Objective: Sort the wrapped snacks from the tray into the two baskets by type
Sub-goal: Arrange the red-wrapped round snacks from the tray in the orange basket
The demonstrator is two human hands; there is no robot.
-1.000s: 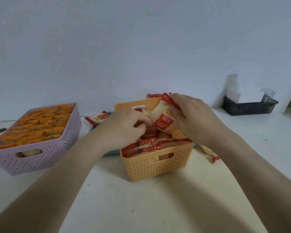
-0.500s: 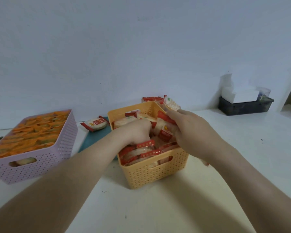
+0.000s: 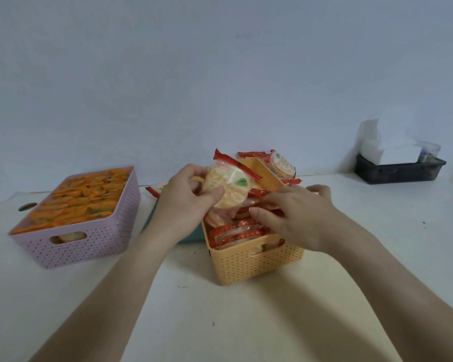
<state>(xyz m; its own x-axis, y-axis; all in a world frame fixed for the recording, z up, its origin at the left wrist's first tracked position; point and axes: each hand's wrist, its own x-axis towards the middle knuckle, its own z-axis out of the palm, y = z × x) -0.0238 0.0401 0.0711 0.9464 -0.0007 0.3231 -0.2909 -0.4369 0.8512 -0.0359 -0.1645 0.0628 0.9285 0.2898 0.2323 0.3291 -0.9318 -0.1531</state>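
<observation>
Pinching red-edged cracker packet [image 3: 226,188] in left hand [image 3: 186,205] fingers [image 3: 215,192], above orange basket [image 3: 256,262]

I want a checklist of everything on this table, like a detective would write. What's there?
Surface: white table, a few small specks.
Job's things: yellow basket packed with red-edged snacks; purple basket full of orange snacks; teal tray mostly hidden behind the hands; more red-edged snacks behind the yellow basket.
Clutter: black bin holding white tissues, far right; small dark round thing at far left.
Hands: left hand holds a red-edged snack above the yellow basket; right hand rests on the packed snacks.
Cables: nothing seen.
Surroundings: plain pale wall.
</observation>
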